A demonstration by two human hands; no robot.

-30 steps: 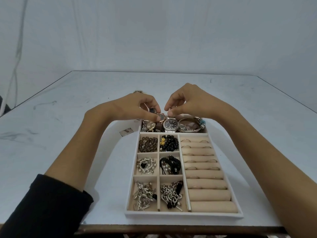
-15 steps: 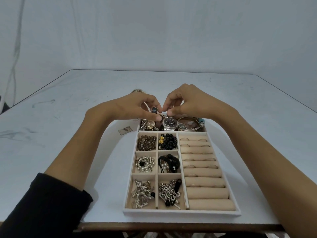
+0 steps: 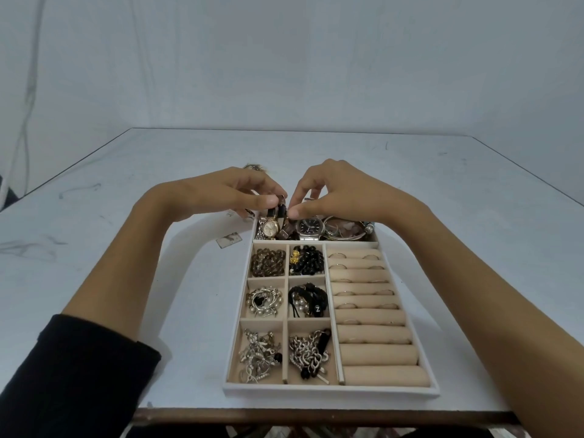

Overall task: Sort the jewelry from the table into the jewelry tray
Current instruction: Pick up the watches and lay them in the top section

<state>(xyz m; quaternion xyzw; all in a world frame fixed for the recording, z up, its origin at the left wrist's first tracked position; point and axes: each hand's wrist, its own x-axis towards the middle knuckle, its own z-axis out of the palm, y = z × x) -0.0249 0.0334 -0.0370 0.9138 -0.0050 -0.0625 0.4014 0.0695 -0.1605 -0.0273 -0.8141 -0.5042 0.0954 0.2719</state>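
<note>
A white jewelry tray (image 3: 328, 391) lies at the table's near edge, with beads, chains and rings in its beige compartments. Its far row holds a gold watch (image 3: 271, 228), a dark-faced steel watch (image 3: 311, 228) and bangles (image 3: 344, 232). Over that row my left hand (image 3: 227, 192) and my right hand (image 3: 335, 191) meet, both pinching a dark-strapped watch (image 3: 282, 213) that stands between the gold and steel watches. Its face is hidden by my fingers.
A small paper tag (image 3: 228, 240) lies on the white table (image 3: 126, 200) just left of the tray. A bit of jewelry (image 3: 252, 167) shows behind my left hand. The table's front edge runs right below the tray.
Both hands stay pinched together over the far row. The dark-strapped watch between them has turned more upright and sunk lower between the other watches.
</note>
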